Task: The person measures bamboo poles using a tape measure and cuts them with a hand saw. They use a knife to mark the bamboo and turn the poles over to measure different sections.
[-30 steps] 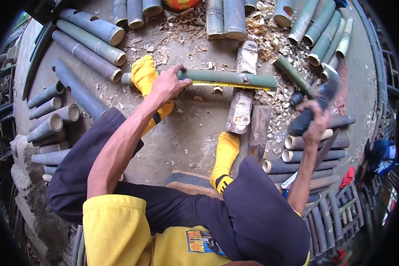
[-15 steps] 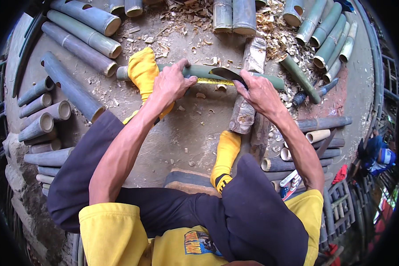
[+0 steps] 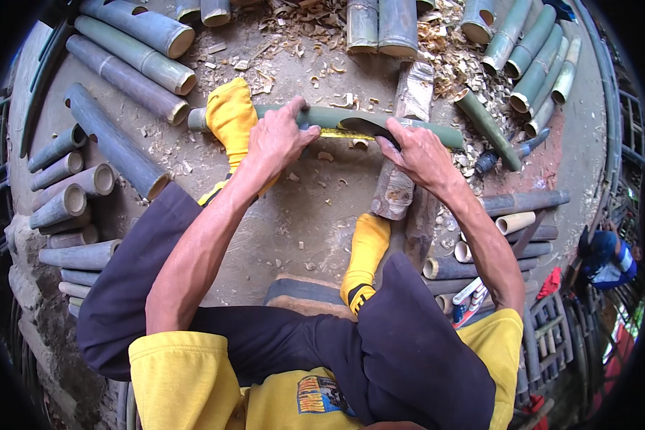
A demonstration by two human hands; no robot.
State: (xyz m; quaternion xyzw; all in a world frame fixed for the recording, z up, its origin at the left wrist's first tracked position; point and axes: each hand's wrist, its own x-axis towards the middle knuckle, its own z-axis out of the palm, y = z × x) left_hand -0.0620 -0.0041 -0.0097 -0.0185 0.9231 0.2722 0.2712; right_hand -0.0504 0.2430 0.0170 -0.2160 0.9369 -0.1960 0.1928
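A green bamboo tube (image 3: 330, 116) lies crosswise in front of me, its left part under my yellow-socked left foot (image 3: 231, 118) and its right part across a rough wooden block (image 3: 393, 192). My left hand (image 3: 276, 142) is closed over the tube, thumb pointing right. A yellow measuring tape (image 3: 344, 134) runs from beneath that thumb along the tube's near side; whether its case is in my palm is hidden. My right hand (image 3: 421, 154) grips a knife (image 3: 362, 127) with a dark curved blade pointing left, which lies over the tube just above the tape. Its handle is covered by my fingers.
Bamboo tubes (image 3: 132, 72) lie in rows at the left, with more tubes (image 3: 534, 50) at the far right. Wood shavings (image 3: 448, 61) litter the ground. A dark power tool (image 3: 487, 163) rests beside a short tube. Another person (image 3: 609, 258) is at the right edge.
The knife blade has come down slightly, closer to the tape, and my right hand has shifted a little nearer and to the right. My left hand stays on the tube.
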